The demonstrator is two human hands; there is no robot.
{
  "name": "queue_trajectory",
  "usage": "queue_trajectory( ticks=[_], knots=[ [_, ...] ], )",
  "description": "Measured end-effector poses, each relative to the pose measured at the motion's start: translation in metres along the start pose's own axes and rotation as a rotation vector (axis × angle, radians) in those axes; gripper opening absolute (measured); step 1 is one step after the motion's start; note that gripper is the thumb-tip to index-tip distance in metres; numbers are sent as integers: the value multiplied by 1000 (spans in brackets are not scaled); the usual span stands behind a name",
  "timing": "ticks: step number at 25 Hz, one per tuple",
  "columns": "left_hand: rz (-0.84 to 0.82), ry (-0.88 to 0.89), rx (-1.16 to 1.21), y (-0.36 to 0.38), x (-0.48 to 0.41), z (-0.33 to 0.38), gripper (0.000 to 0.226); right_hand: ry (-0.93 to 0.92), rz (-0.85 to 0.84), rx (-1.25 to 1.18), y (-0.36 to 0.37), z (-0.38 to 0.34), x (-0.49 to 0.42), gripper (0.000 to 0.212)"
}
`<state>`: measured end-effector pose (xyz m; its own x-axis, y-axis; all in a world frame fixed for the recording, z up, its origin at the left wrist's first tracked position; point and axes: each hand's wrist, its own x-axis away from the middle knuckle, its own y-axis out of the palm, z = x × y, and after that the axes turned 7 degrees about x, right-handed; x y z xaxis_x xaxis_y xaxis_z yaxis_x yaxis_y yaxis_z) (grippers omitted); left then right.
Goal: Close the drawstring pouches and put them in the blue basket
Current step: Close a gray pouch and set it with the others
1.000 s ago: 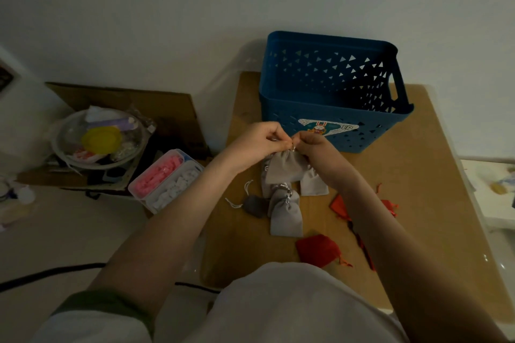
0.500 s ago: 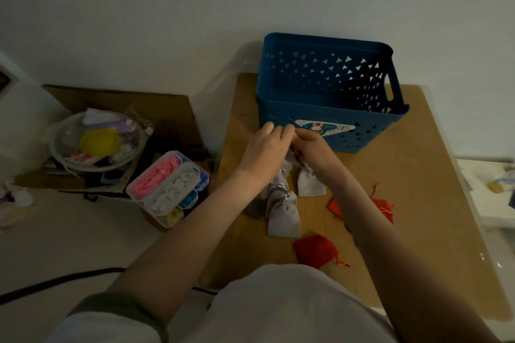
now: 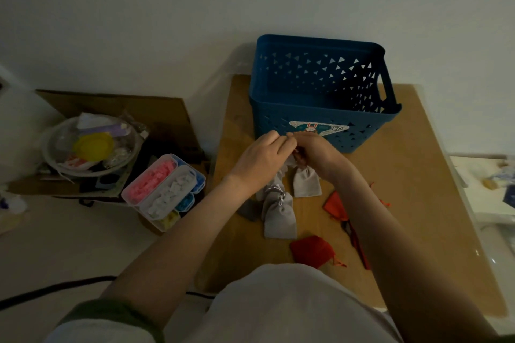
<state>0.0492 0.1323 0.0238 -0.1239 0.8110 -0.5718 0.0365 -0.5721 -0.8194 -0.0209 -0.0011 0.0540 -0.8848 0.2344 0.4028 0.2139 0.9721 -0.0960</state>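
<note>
At mid-frame the left hand and right hand meet just before the basket. Each grip pinches the top of a pale pouch, which is mostly hidden beneath them. Lower on the surface lie at least three grey pouches, one darker pouch and at least two red pouches.

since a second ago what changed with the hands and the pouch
The left hand and right hand have edged toward the front wall of the blue basket. The grey pouch they pinch, earlier hanging in plain view, is now mostly hidden under them. The other grey pouches, red pouches and basket stayed put on the table.
</note>
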Motion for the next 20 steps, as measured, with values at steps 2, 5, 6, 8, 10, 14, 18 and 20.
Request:
queue_trajectory(
  ticks=[2, 5, 6, 8, 10, 14, 18, 20],
  knots=[
    [19, -29, 25, 1, 0, 1, 23, -27, -13, 9, -3, 2, 1, 21],
    [55, -91, 29, 3, 2, 2, 24, -30, -90, -49, -6, 6, -3, 16],
    [47, -95, 36, 3, 4, 2, 28, -32, -95, -48, -7, 7, -3, 16],
    [4, -73, 21, 2, 6, 3, 28, -38, -105, -29, -7, 10, -3, 17],
    [-62, -128, 67, 0, 5, 6, 21, -31, -104, -4, -7, 14, -4, 19],
    [-187, -854, 638, -1, -6, 9, 18, 0, -114, 27, -13, 21, -7, 20],
    [10, -1171, 858, 0, -13, 7, 34, -7, -116, -64, -13, 21, -3, 23],
    [44, -1164, 811, 1, -14, 9, 30, -21, -98, -117, -12, 23, -1, 24]
  ],
)
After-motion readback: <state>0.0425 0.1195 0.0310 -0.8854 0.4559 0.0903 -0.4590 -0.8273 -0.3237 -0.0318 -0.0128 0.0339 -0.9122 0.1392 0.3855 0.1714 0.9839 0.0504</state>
